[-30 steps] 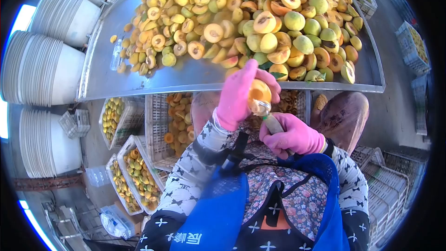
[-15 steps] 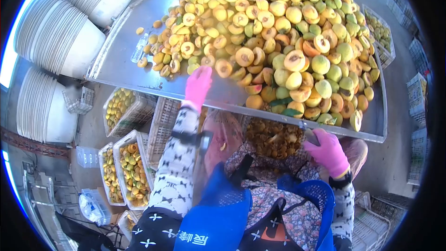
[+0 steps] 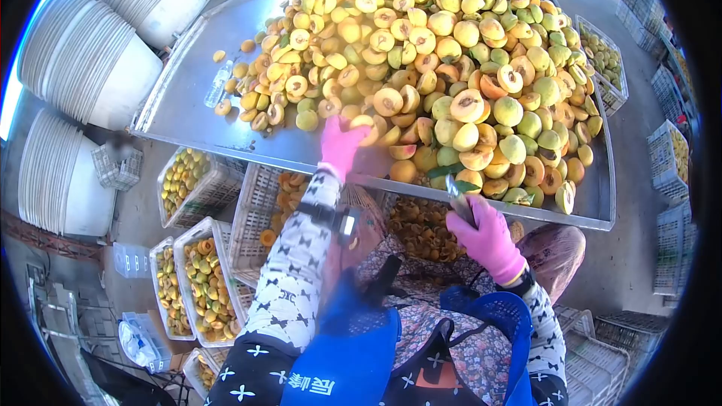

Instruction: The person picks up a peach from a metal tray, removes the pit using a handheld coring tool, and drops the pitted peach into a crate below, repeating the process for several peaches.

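Both my hands wear pink gloves. My left hand (image 3: 343, 147) is at the near edge of the fruit pile, its fingers curled against a halved peach (image 3: 362, 123); part of that fruit is hidden behind the glove. My right hand (image 3: 487, 239) is wrapped round the dark handle of a small knife (image 3: 456, 194), whose short metal blade points up toward the tray's near rim. Whole and cut yellow-green peaches (image 3: 466, 105) are heaped on the metal tray (image 3: 188, 68). Below the rim, over my lap, is a container of brownish peach pieces (image 3: 425, 227).
A clear plastic bottle (image 3: 219, 84) lies on the tray's left side. Crates of peaches (image 3: 213, 286) stand on the floor to the left, below stacked white tubs (image 3: 83, 53). More crates (image 3: 668, 158) line the right side. A blue apron piece (image 3: 342, 353) covers my front.
My left hand has shifted right along the pile's edge to a halved peach. My right hand has moved left and up with the knife, whose blade now shows. The view has shifted slightly.
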The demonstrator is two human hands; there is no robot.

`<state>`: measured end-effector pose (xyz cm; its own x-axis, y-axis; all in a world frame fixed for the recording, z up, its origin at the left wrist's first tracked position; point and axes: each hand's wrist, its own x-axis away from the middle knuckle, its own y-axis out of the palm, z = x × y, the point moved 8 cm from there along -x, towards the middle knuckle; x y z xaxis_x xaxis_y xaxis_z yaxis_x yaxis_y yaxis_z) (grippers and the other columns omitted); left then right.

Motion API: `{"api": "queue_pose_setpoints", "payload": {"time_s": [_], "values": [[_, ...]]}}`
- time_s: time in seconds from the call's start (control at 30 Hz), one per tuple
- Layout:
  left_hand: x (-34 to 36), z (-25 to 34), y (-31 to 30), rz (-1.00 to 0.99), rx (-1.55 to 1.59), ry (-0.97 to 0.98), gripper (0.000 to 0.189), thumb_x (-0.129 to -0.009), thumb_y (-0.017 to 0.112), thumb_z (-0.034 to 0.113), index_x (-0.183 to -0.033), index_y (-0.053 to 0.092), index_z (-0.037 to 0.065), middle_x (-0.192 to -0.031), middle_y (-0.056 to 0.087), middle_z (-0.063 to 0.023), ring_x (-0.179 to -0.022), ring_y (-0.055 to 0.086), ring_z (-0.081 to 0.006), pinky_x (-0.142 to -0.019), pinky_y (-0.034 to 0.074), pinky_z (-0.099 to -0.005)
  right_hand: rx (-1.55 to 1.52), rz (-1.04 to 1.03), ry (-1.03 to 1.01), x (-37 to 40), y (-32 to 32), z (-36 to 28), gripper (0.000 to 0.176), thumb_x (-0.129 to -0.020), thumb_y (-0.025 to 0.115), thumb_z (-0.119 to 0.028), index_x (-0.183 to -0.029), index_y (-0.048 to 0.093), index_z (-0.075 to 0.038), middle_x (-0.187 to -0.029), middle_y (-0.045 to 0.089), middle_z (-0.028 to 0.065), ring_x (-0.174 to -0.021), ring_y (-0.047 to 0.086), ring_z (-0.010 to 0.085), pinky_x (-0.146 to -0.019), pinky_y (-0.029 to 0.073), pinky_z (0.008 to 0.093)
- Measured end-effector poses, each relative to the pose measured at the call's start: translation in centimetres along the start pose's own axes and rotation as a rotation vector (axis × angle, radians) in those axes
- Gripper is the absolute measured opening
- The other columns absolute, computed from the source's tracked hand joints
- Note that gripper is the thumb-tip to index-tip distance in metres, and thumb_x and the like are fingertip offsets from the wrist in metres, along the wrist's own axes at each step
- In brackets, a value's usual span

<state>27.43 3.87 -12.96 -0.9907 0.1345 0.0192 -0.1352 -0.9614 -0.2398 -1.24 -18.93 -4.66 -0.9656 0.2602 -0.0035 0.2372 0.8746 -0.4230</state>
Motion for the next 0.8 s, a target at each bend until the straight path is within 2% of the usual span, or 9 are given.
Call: {"api": "queue_pose_setpoints", "payload": {"time_s": [0.1,0.23,0.37,0.4,0.47,0.53,0.6,0.67,0.8], "values": [[8.1,10.3,4.0,-0.335,0.678,0.073,0.048,-0.083,0.071,0.005,-0.128,0.055,0.000,-0.116,0.061,-0.0110,-0.098,0.064,-0.0199,-0.086,0.053,-0.0304,-0.414,0.048,0.155,-1.7,0.3,-2.7,0.028,-0.089,0.071,-0.020,-0.107,0.062,-0.002,-0.074,0.065,0.0060,-0.062,0.063,0.0170,-0.056,0.049,0.0314],[15.8,15.1,9.0,-0.499,0.717,0.100,0.038,-0.091,0.062,0.005,-0.127,0.055,-0.003,-0.124,0.060,-0.0118,-0.107,0.061,-0.0201,-0.092,0.050,-0.0316,-0.623,0.142,0.085,-2.8,0.1,-4.2,0.025,-0.090,0.071,-0.020,-0.107,0.063,-0.003,-0.075,0.061,-0.0041,-0.057,0.052,0.0008,-0.050,0.042,0.0200],[19.1,17.7,10.5,-0.445,0.407,0.415,0.029,-0.103,0.049,0.014,-0.126,0.056,-0.004,-0.122,0.058,-0.0097,-0.106,0.060,-0.0163,-0.092,0.048,-0.0270,0.006,0.447,-0.278,-1.3,-2.3,-4.4,0.022,-0.085,0.070,-0.015,-0.103,0.062,-0.004,-0.073,0.064,0.0117,-0.060,0.063,0.0267,-0.056,0.050,0.0356],[19.3,16.0,11.5,-0.499,0.598,0.194,0.029,-0.104,0.048,0.014,-0.125,0.055,-0.004,-0.120,0.058,-0.0093,-0.105,0.059,-0.0153,-0.092,0.047,-0.0258,-0.017,0.407,-0.176,-1.0,-2.3,-3.7,0.021,-0.083,0.071,-0.017,-0.097,0.059,-0.005,-0.077,0.063,0.0195,-0.070,0.063,0.0385,-0.063,0.051,0.0429],[20.2,14.7,12.9,-0.525,0.769,-0.024,0.028,-0.104,0.048,0.016,-0.125,0.055,-0.003,-0.109,0.059,-0.0057,-0.102,0.059,-0.0123,-0.090,0.046,-0.0218,0.083,0.414,-0.159,-0.5,-2.6,-3.3,0.022,-0.083,0.071,-0.019,-0.094,0.059,-0.005,-0.077,0.063,0.0191,-0.071,0.064,0.0382,-0.063,0.051,0.0433],[20.6,16.9,12.2,-0.409,0.423,0.374,0.029,-0.103,0.051,0.017,-0.126,0.054,-0.001,-0.107,0.059,-0.0050,-0.101,0.060,-0.0129,-0.086,0.048,-0.0222,0.133,0.426,-0.239,-0.1,-2.8,-5.0,0.015,-0.082,0.070,-0.011,-0.088,0.059,-0.004,-0.074,0.062,0.0190,-0.065,0.062,0.0380,-0.057,0.048,0.0418],[19.4,14.2,13.5,-0.443,0.683,-0.060,0.029,-0.102,0.054,0.017,-0.125,0.054,0.000,-0.112,0.060,-0.0076,-0.100,0.062,-0.0168,-0.081,0.055,-0.0295,0.103,0.089,-0.361,1.6,-1.4,-7.3,0.017,-0.083,0.070,-0.017,-0.089,0.059,-0.005,-0.074,0.062,0.0173,-0.067,0.063,0.0372,-0.059,0.050,0.0424],[18.5,14.6,12.4,-0.404,0.779,-0.120,0.030,-0.098,0.057,0.011,-0.125,0.052,-0.001,-0.118,0.061,-0.0122,-0.105,0.064,-0.0223,-0.085,0.057,-0.0357,-0.007,-0.189,-0.226,2.9,-0.6,-7.0,0.023,-0.086,0.069,-0.022,-0.096,0.057,-0.006,-0.078,0.063,0.0173,-0.069,0.064,0.0374,-0.061,0.051,0.0447],[17.6,15.3,11.8,-0.437,0.863,-0.130,0.045,-0.087,0.059,-0.010,-0.130,0.047,-0.002,-0.120,0.061,-0.0171,-0.108,0.064,-0.0265,-0.093,0.057,-0.0397,0.332,0.277,-0.382,2.4,-3.0,-5.4,0.030,-0.088,0.068,-0.023,-0.106,0.052,-0.004,-0.081,0.064,0.0165,-0.071,0.065,0.0362,-0.062,0.052,0.0451]]}}
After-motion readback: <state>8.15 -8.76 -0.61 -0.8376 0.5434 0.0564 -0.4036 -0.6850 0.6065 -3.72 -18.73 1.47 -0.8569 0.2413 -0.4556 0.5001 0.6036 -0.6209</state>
